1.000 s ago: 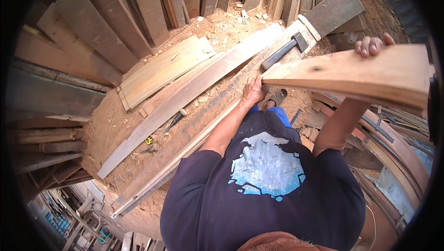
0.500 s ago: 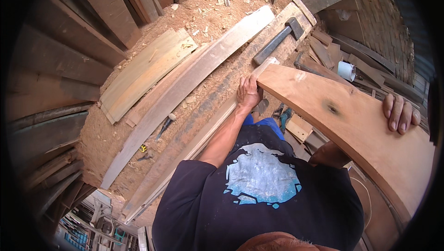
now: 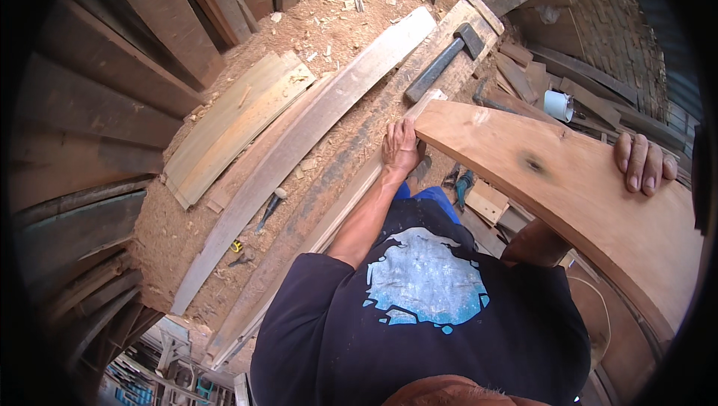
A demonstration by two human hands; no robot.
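A wide reddish-brown wooden plank (image 3: 591, 196) slants across my right side, with a dark knot on its face. My left hand (image 3: 402, 148) is closed at the plank's left end, close to the wooden bench; its thumb is hidden. The right forearm passes beneath the plank. My right hand (image 3: 643, 163) hooks over the far edge, its fingers curled down onto the upper face and its palm out of sight. Beyond the left hand, a hammer (image 3: 446, 62) with a dark handle lies on the bench beam (image 3: 329, 170).
Left of the bench lie a long pale board (image 3: 321, 129), stacked thin boards (image 3: 235, 125), a chisel-like tool (image 3: 271, 208) and a yellow tape measure (image 3: 236, 246). Shavings cover the floor. Planks (image 3: 97, 54) lean around the left side. A white cup (image 3: 558, 106) stands among offcuts at right.
The view has shifted slightly, so the bench and floor sit a little differently in it. Both hands keep their places on the plank.
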